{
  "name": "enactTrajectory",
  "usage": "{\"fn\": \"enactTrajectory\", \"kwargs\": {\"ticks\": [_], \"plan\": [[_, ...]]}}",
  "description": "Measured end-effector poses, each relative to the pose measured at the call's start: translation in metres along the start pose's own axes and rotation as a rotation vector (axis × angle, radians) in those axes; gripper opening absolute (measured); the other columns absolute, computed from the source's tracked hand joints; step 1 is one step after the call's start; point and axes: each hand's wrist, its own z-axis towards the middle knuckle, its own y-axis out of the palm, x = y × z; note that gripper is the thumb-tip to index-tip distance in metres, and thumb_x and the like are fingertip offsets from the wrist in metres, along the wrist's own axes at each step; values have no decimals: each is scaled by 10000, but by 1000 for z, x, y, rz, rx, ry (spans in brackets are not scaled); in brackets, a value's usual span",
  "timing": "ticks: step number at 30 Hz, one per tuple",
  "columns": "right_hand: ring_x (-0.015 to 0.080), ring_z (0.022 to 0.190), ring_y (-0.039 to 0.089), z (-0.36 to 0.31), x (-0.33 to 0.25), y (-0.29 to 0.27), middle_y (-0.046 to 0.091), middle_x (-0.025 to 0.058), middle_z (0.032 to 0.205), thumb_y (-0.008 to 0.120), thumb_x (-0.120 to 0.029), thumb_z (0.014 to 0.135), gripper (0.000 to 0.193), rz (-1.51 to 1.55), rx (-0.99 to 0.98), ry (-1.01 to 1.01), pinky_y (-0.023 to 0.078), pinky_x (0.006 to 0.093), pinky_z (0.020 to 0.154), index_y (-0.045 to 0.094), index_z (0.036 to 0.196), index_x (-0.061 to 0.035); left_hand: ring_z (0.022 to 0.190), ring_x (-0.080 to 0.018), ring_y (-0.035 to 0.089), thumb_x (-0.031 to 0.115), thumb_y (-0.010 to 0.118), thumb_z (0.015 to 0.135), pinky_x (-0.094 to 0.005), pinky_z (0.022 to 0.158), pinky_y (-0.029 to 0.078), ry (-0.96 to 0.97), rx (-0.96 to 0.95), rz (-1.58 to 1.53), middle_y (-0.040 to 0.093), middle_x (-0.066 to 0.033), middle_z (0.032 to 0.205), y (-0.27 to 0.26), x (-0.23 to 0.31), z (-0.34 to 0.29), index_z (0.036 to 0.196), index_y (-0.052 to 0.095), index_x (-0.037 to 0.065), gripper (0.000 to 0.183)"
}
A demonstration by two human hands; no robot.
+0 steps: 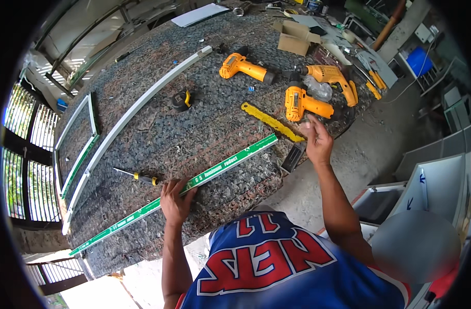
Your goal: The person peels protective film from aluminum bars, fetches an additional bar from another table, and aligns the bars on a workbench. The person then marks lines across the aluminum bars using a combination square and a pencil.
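Presently, left grip (pixel 176 202): laid over the green-faced profile strip (pixel 230 164), fingers bent across it; whether it is pinched or merely pressed cannot be told. Right grip (pixel 318 143): raised, fingers part-curled, contents not discernible. Strip: laid slantwise along the near side of the table (pixel 215 134). Beside it: one screwdriver (pixel 145 178), one flat yellow bar (pixel 270 121). Farther out: one tape measure (pixel 181 101), three yellow drills (pixel 296 104). Step in hand, as judged: strip being steadied. For any shift, firm support along its length would be called for.
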Motion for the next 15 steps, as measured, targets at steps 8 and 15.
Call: {"fn": "enactTrajectory", "kwargs": {"ticks": [8, 15], "plan": [[216, 763, 667, 22, -43, 7, 681, 130, 860, 583, -153, 989, 202, -164, -308, 110, 511, 348, 688, 649, 1090, 9, 921, -299, 602, 312, 777, 809, -425, 826, 481, 11, 42, 2, 665, -72, 1021, 8, -1, -3, 1116, 708, 125, 366], [382, 702, 646, 23, -60, 26, 644, 185, 706, 666, -319, 880, 267, -614, -566, 254, 502, 453, 644, 666, 838, -56, 939, -289, 607, 311, 774, 813, -419, 838, 485, 14, 75, -31, 673, -57, 1023, 10, -3, -5, 1096, 707, 131, 342]]}}
